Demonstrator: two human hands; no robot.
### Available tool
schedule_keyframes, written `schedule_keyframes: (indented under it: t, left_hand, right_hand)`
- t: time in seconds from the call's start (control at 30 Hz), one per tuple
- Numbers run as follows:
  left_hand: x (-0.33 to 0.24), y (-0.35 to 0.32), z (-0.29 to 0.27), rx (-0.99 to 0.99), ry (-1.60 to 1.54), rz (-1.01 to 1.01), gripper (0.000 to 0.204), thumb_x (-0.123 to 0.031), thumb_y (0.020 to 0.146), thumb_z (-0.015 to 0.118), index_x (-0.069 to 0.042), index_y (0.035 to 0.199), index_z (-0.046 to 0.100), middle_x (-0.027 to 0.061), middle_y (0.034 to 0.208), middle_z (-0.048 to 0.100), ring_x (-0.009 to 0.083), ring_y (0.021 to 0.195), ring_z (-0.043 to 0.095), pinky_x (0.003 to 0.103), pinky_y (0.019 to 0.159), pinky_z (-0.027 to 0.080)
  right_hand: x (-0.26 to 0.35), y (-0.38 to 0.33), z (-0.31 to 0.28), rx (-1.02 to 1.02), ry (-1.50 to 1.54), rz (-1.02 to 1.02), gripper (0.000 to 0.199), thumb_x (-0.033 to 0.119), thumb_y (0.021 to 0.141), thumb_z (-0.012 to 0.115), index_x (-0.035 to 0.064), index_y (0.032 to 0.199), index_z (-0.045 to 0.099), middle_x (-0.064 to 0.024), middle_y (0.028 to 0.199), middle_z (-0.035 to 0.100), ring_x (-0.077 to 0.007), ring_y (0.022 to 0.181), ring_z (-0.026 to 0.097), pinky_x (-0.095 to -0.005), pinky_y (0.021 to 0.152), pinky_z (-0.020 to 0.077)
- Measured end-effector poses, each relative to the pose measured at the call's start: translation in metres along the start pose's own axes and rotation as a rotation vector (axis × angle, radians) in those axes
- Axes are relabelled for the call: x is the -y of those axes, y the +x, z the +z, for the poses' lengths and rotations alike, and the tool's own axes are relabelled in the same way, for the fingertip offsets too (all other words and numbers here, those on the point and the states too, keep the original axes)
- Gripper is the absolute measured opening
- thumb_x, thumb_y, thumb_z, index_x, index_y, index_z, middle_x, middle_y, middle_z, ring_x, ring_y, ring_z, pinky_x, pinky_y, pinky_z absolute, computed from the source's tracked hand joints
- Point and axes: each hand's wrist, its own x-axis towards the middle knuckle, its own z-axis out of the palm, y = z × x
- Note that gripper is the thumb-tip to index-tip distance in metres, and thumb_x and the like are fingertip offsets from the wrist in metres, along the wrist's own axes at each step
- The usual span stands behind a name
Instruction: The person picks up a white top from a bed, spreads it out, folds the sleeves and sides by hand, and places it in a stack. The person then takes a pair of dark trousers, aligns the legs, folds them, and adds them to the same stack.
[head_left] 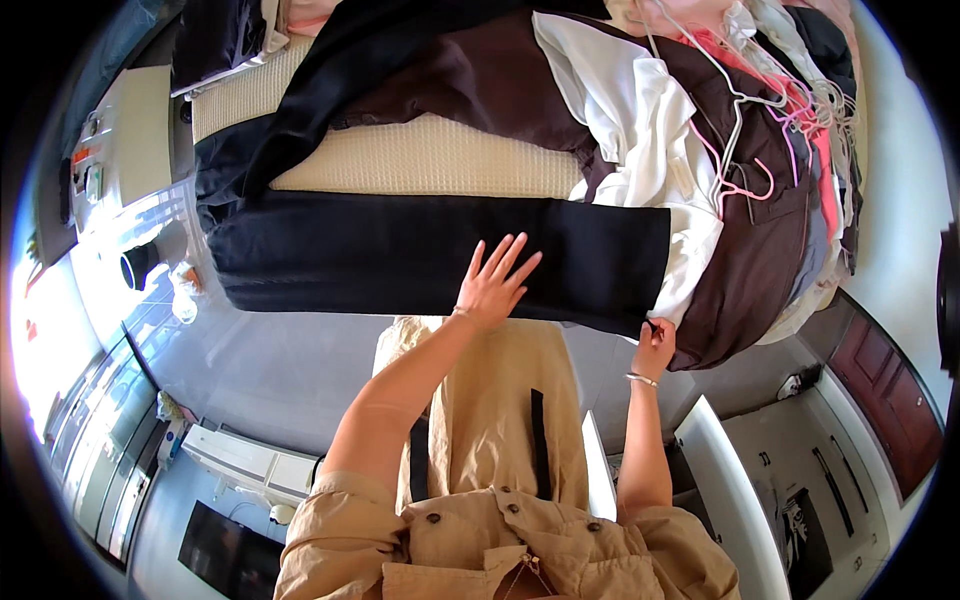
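Observation:
A pair of black trousers (380, 250) lies on the bed, one leg stretched flat along the near edge and the rest bunched toward the far left. My left hand (490, 280) rests on that leg near its middle, fingers spread, palm down. At the near corner of the leg's hem, my right hand (655, 345) pinches the black fabric between thumb and fingers. A white satin garment (640, 140) lies partly beneath the hem. Dark brown clothing (470, 80) spreads behind the trousers and under the white garment.
Pink and white hangers (745, 180) pile up with more clothes at the right. A cream waffle-textured cover (420, 160) shows on the bed. Behind me are an open white cabinet door (730, 500), a white drawer unit (245, 462) and a dark screen (228, 552). A brown door (885, 400) stands right.

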Motion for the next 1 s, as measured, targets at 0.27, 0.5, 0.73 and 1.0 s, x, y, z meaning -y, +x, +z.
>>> schedule_keyframes:
  t: [0.27, 0.5, 0.73, 1.0]
  left_hand:
    - [0.008, -0.061, 0.01, 0.067, 0.001, -0.039, 0.069, -0.031, 0.075, 0.066, -0.024, 0.137, 0.038, 0.0073, 0.149, 0.024, 0.0228, 0.136, 0.024, 0.052, 0.109, 0.017]
    - [-0.017, -0.032, 0.042, 0.104, 0.093, -0.012, 0.064, -0.043, 0.081, 0.056, -0.017, 0.137, 0.039, 0.0048, 0.147, 0.028, 0.0191, 0.137, 0.021, 0.048, 0.11, 0.017]
    - [-0.03, -0.052, 0.035, 0.062, -0.111, 0.153, 0.065, -0.041, 0.078, 0.06, -0.02, 0.136, 0.041, 0.0042, 0.146, 0.029, 0.0221, 0.136, 0.024, 0.049, 0.11, 0.016]
    - [0.147, -0.122, -0.072, -0.279, 0.109, -0.527, 0.066, -0.023, 0.066, 0.073, -0.017, 0.127, 0.048, 0.0112, 0.143, 0.031, 0.0285, 0.132, 0.031, 0.054, 0.104, 0.025]
  right_hand:
    - [0.073, -0.003, 0.009, -0.15, -0.368, -0.61, 0.019, 0.002, 0.08, 0.057, 0.0021, 0.098, 0.056, -0.0106, 0.098, 0.054, -0.0216, 0.091, 0.052, -0.0311, 0.078, 0.0441]
    - [0.095, -0.039, 0.109, 0.811, 0.479, -0.037, 0.048, 0.006, 0.09, 0.053, 0.002, 0.134, 0.036, -0.0136, 0.106, 0.061, -0.0169, 0.093, 0.061, -0.0279, 0.084, 0.0472]
    - [0.089, 0.007, 0.132, 0.629, 0.514, 0.353, 0.057, 0.013, 0.091, 0.055, 0.0066, 0.14, 0.028, -0.0205, 0.121, 0.053, -0.0233, 0.101, 0.059, -0.0304, 0.087, 0.0458]
    - [0.109, -0.043, 0.174, 0.41, -0.048, -0.345, 0.044, 0.004, 0.083, 0.053, 0.0038, 0.126, 0.048, -0.0138, 0.122, 0.054, -0.0286, 0.11, 0.053, -0.0388, 0.095, 0.0402]
